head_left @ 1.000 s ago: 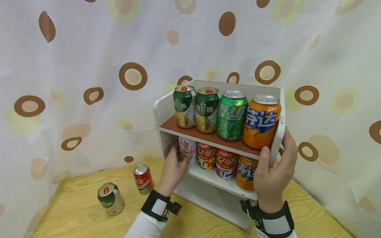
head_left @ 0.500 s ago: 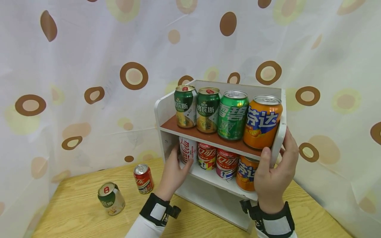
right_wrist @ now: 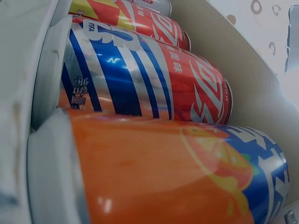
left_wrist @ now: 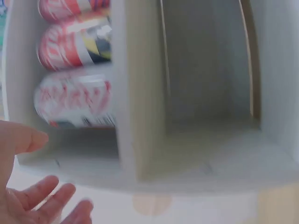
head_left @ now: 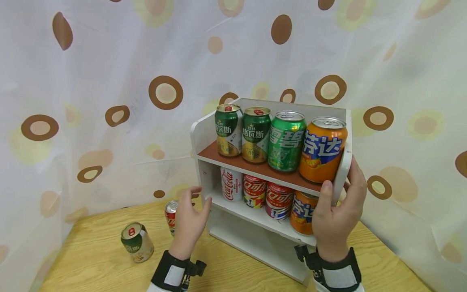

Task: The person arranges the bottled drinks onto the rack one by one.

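Note:
My left hand (head_left: 189, 225) is off the shelf's left front, thumb and fingers spread, holding nothing. It stands in front of a red can (head_left: 170, 217) on the table and hides part of it. A white Coca-Cola can (head_left: 230, 185) stands upright at the left end of the middle level, apart from that hand. My right hand (head_left: 336, 219) grips the right side panel of the white shelf (head_left: 251, 239), thumb at the front edge and fingers round the outside. Close to that thumb are an orange Fanta can (head_left: 321, 152) above and another Fanta can (head_left: 302, 213) below.
On the top level stand two green-and-gold cans (head_left: 255, 136) and a green can (head_left: 287, 142). Two red cola cans (head_left: 254, 190) fill the middle of the level below. A green-and-white can (head_left: 137, 243) stands on the wooden table (head_left: 98, 227), left. A patterned curtain (head_left: 109, 73) hangs behind.
My left hand has let go of the white Coca-Cola can and drawn back left, out of the shelf. The right hand keeps its grip on the side panel.

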### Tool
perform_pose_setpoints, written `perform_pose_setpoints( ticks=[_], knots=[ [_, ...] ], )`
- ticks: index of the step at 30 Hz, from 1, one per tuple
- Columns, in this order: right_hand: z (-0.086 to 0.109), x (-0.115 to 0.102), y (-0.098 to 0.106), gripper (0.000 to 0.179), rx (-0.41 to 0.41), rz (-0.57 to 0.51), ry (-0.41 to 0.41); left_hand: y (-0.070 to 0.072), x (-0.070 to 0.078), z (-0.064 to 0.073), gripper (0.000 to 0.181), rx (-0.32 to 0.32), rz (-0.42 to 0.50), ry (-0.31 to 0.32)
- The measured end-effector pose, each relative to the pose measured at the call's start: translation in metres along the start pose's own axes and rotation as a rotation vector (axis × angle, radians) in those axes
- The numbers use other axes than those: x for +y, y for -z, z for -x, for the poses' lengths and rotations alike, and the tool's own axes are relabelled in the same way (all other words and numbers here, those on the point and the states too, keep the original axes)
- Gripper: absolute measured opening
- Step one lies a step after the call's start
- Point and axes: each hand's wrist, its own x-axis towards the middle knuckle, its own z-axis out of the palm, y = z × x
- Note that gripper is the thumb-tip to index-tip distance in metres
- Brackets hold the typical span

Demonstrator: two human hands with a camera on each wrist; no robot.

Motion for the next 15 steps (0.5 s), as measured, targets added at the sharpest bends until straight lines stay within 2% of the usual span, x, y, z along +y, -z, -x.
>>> perform_pose_setpoints(
  ticks=[3,6,9,15],
  knots=[
    [0.001,0.001,0.0,0.053,-0.001,0.006,-0.006,0.004,-0.015,0.001,0.045,0.089,-0.058,0.012],
    [0.001,0.001,0.001,0.053,-0.005,0.015,-0.008,0.006,-0.029,0.004,0.051,0.135,-0.076,0.057],
    [0.002,0.001,0.001,0.053,-0.007,0.018,-0.006,0.007,-0.043,0.007,0.056,0.147,-0.069,0.108],
    [0.0,-0.001,0.0,0.053,-0.003,0.004,-0.001,0.006,-0.067,0.009,0.071,0.131,-0.1,0.183]
  ],
)
